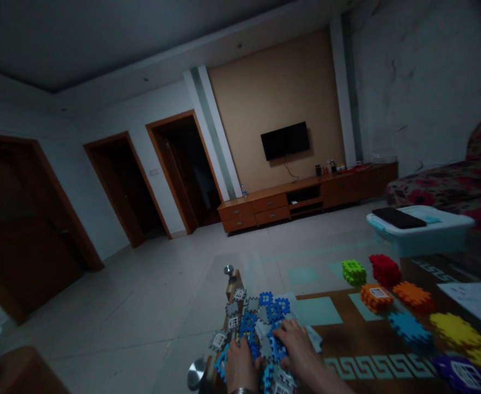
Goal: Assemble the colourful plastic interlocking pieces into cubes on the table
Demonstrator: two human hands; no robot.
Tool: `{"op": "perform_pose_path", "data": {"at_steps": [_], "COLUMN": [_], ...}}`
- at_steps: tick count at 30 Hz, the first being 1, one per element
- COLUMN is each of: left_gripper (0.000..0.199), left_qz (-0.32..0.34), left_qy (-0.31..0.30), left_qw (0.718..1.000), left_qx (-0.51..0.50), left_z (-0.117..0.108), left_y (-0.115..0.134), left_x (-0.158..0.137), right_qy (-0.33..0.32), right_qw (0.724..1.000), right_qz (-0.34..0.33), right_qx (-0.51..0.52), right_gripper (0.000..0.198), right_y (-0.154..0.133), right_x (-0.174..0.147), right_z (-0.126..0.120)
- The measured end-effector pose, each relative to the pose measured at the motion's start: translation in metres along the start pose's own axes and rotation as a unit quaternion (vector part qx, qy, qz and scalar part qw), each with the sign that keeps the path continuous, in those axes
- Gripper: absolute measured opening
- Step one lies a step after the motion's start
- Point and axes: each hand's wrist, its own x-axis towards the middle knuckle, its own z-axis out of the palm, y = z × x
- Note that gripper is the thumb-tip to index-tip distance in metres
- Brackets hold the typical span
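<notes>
A: Location of the blue-and-grey block pile (pixel 256 323)?
B: Near left corner of the bench (pixel 347 323).
A: Hand state?
B: Left hand (pixel 240 366) and right hand (pixel 300 345) lie flat, fingers spread, pressing on the pile; neither grips anything.

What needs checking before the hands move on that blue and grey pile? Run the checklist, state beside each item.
1. Both hands on the blue and grey tile pile: ok; left hand and right hand rest on it.
2. Pile fully on the table: not ok; it sits at the corner edge.
3. Grip on any single tile: cannot tell.
4. Coloured blocks apart from the pile: ok; orange block and green block stand aside.
5. Lighting: not ok; dim.
</notes>
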Motion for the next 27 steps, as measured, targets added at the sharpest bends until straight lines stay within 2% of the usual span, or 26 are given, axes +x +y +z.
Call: {"op": "perform_pose_path", "data": {"at_steps": [6, 10, 14, 16, 17, 19, 20, 21, 22, 24, 25, 27], "left_gripper": [0.057, 0.059, 0.053, 0.047, 0.044, 0.039, 0.039, 0.038, 0.037, 0.035, 0.035, 0.037], "left_qz": [-0.010, 0.015, 0.062, 0.052, 0.033, -0.018, -0.039, -0.050, -0.048, -0.024, -0.010, 0.006], "left_qy": [0.093, 0.142, 0.158, 0.103, 0.054, -0.069, -0.131, -0.184, -0.227, -0.280, -0.295, -0.308], "left_qw": [0.992, 0.978, 0.929, 0.880, 0.841, 0.743, 0.696, 0.663, 0.648, 0.657, 0.677, 0.742], "left_qx": [-0.080, -0.152, -0.329, -0.462, -0.537, -0.666, -0.704, -0.724, -0.726, -0.700, -0.675, -0.596], "left_z": [0.019, 0.021, 0.004, -0.006, -0.010, -0.014, -0.013, -0.011, -0.008, 0.001, 0.006, 0.014], "left_y": [-0.002, -0.007, -0.002, 0.008, 0.015, 0.030, 0.037, 0.045, 0.051, 0.062, 0.066, 0.071], "left_x": [-0.011, -0.016, -0.022, -0.030, -0.035, -0.045, -0.050, -0.055, -0.059, -0.066, -0.069, -0.072], "right_qy": [0.055, 0.089, 0.103, 0.115, 0.113, 0.095, 0.083, 0.074, 0.066, 0.059, 0.059, 0.063], "right_qw": [0.997, 0.989, 0.982, 0.978, 0.978, 0.982, 0.984, 0.986, 0.988, 0.990, 0.990, 0.992], "right_qz": [-0.033, -0.050, -0.023, -0.011, -0.001, 0.027, 0.040, 0.049, 0.055, 0.057, 0.056, 0.054], "right_qx": [0.040, 0.108, 0.159, 0.174, 0.175, 0.163, 0.151, 0.140, 0.130, 0.117, 0.112, 0.097], "right_gripper": [0.071, 0.049, 0.029, 0.030, 0.031, 0.033, 0.033, 0.032, 0.031, 0.027, 0.024, 0.020], "right_y": [0.002, 0.016, 0.031, 0.041, 0.047, 0.061, 0.068, 0.075, 0.082, 0.094, 0.100, 0.109], "right_x": [-0.008, -0.011, -0.010, -0.015, -0.019, -0.030, -0.036, -0.041, -0.046, -0.052, -0.054, -0.054], "right_z": [0.009, 0.009, -0.007, -0.018, -0.023, -0.031, -0.033, -0.035, -0.037, -0.041, -0.043, -0.049]}}
